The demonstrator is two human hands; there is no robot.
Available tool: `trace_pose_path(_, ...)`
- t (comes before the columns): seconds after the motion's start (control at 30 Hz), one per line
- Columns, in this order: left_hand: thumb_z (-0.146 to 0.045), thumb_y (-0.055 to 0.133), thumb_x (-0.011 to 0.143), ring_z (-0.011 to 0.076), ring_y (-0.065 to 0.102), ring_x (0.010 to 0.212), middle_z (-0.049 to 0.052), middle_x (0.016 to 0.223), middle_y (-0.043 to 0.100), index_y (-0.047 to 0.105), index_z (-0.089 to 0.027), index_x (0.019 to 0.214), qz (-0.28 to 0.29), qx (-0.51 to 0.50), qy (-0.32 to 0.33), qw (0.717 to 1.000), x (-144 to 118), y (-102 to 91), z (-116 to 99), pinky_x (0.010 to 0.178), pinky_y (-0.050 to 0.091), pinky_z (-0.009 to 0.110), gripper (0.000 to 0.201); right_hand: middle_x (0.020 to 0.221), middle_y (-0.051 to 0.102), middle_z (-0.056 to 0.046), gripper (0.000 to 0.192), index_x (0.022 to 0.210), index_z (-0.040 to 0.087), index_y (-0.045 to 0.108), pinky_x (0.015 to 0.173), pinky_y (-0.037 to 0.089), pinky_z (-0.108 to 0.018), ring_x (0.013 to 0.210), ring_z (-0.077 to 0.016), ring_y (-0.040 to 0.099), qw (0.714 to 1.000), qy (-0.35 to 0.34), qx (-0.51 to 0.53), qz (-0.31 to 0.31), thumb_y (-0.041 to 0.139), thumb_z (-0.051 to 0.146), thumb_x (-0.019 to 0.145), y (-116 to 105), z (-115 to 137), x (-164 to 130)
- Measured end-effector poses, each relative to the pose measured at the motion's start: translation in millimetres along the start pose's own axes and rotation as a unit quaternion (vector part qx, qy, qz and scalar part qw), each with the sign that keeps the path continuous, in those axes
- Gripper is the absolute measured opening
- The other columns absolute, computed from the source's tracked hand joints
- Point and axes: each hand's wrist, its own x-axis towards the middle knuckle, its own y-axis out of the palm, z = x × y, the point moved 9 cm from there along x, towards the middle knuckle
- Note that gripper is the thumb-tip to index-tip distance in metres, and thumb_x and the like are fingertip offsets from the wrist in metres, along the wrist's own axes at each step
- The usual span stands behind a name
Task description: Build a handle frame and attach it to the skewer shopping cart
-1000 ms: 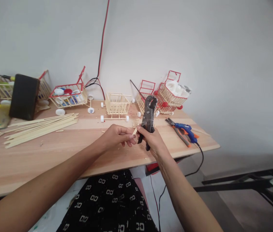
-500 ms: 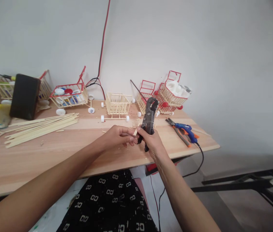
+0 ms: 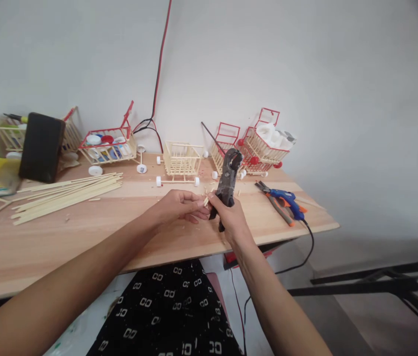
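Wood table [image 3: 179,240] lies below the grip. Thumb raised, the left hand [image 3: 180,204] now helps the right hand [image 3: 232,216] pinch sticks [image 3: 206,201] steady. The right clasps pliers [image 3: 227,175] alongside.

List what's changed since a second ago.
Little. Left hand: thumb has come up to the wood bits by the right hand's thumb; whether it pinches them is too small to tell. No visible release: the right hand still holds the black hand tool. Bench items shift slightly right in frame together, likely camera motion; stick bundle, pliers and glue gun unchanged.
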Motion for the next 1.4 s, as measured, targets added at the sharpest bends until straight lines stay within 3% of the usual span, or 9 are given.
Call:
trace_pose_path(0.2,-0.033,0.070,0.076,0.0113,0.065,0.063,0.008,0.074,0.074,0.071,-0.011,0.076,-0.018,0.139,0.103,0.985,-6,5.1,-21,0.059,0.050,0.021,0.022,0.059,0.058,0.002,0.031,0.066,0.016,0.061,0.056,0.043,-0.024,0.056,-0.0111,0.053,0.990,0.059,0.118,0.045,0.075,0.043,0.066,7,-9,-3)
trace_pose_path(0.4,-0.031,0.068,0.077,0.0088,0.062,0.057,0.006,0.069,0.072,0.070,-0.011,0.072,-0.019,0.152,0.117,0.981,-5,6.2,-21,0.057,0.049,0.019,0.021,0.057,0.057,0.003,0.032,0.063,0.016,0.059,0.054,0.042,-0.023,0.054,-0.0101,0.052,0.982,0.086,0.164,0.049,0.079,0.041,0.063,12,-16,-5)
trace_pose_path(0.63,-0.043,0.067,0.079,0.0168,0.070,0.074,0.011,0.083,0.074,0.069,-0.011,0.085,-0.013,0.100,0.051,0.994,1,3.9,-6,0.058,0.054,0.024,0.033,0.062,0.057,0.002,0.029,0.072,0.016,0.061,0.057,0.041,-0.024,0.059,-0.0114,0.051,0.998,0.011,0.048,-0.026,0.073,0.042,0.067,-4,-7,-4)
trace_pose_path(0.77,-0.042,0.070,0.077,0.0168,0.070,0.073,0.010,0.080,0.074,0.068,-0.011,0.088,-0.032,0.055,0.026,0.998,2,-0.3,-1,0.060,0.055,0.024,0.033,0.068,0.058,0.001,0.026,0.074,0.017,0.060,0.064,0.043,-0.025,0.065,-0.0131,0.052,0.998,-0.041,-0.018,-0.035,0.065,0.042,0.073,0,2,-7)
trace_pose_path(1.0,-0.040,0.074,0.073,0.0129,0.067,0.061,0.008,0.073,0.073,0.068,-0.010,0.078,-0.022,0.042,0.037,0.998,4,-3.6,0,0.054,0.051,0.021,0.031,0.070,0.059,-0.001,0.032,0.074,0.017,0.057,0.066,0.044,-0.027,0.068,-0.0154,0.053,0.996,-0.038,-0.077,-0.023,0.060,0.049,0.076,12,2,-10)
trace_pose_path(1.1,-0.038,0.075,0.073,0.0115,0.066,0.060,0.007,0.072,0.072,0.068,-0.010,0.078,-0.023,0.020,0.030,0.999,3,-4.0,-2,0.054,0.050,0.019,0.029,0.075,0.062,-0.003,0.039,0.077,0.017,0.059,0.067,0.044,-0.028,0.070,-0.0163,0.055,0.990,-0.044,-0.130,0.020,0.056,0.055,0.079,5,7,-7)
trace_pose_path(1.17,-0.035,0.075,0.073,0.0105,0.066,0.059,0.006,0.072,0.072,0.068,-0.011,0.080,-0.026,0.000,0.029,0.999,1,-4.0,-4,0.053,0.049,0.018,0.027,0.076,0.063,-0.004,0.046,0.079,0.017,0.061,0.067,0.044,-0.029,0.070,-0.0163,0.056,0.982,-0.027,-0.169,0.085,0.049,0.060,0.083,-1,10,-8)
trace_pose_path(1.27,-0.033,0.075,0.073,0.0097,0.065,0.058,0.006,0.072,0.072,0.068,-0.011,0.079,-0.013,-0.028,0.032,0.999,-1,-0.8,-6,0.052,0.048,0.017,0.024,0.074,0.061,-0.005,0.053,0.077,0.016,0.060,0.064,0.043,-0.029,0.068,-0.0162,0.054,0.953,0.010,-0.245,0.178,0.041,0.065,0.086,-18,11,-19)
trace_pose_path(1.4,-0.032,0.076,0.072,0.0099,0.066,0.058,0.006,0.073,0.071,0.069,-0.011,0.080,0.016,-0.045,0.034,0.998,-1,5.3,-5,0.052,0.048,0.018,0.024,0.076,0.061,-0.006,0.057,0.082,0.016,0.060,0.066,0.043,-0.030,0.069,-0.0164,0.054,0.923,0.064,-0.272,0.266,0.036,0.068,0.088,-35,10,-40)
